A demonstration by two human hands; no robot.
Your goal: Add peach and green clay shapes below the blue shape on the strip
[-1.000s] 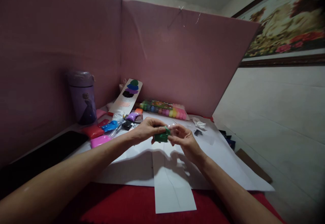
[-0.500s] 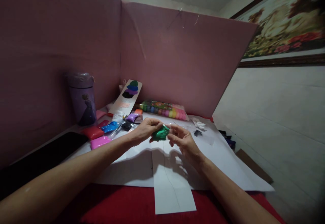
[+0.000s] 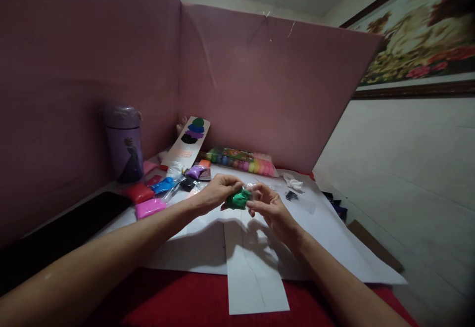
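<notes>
A small clear packet of green modelling clay (image 3: 238,199) is held up between both hands above the white paper. My left hand (image 3: 217,191) pinches its left end with thumb and fingers. On the other side, my right hand (image 3: 270,210) grips the clear plastic edge, its fingertips closed. Below the packet lies a narrow white card (image 3: 256,287) with a thin line drawn down it; its near end hangs over the red cloth. Whether the packet is torn cannot be made out.
To the left lie pink (image 3: 150,209), red (image 3: 138,193) and blue (image 3: 163,185) clay packets, beside a purple tumbler (image 3: 124,144) and a black flat object (image 3: 70,238). A card with coloured patches (image 3: 187,144) leans at the back, near a bag of colourful clay (image 3: 241,161). Crumpled white tissue (image 3: 294,182) sits right.
The whole view has shifted slightly, so everything appears a little further right. Both hands keep hold of the green packet, with almost the same grip.
</notes>
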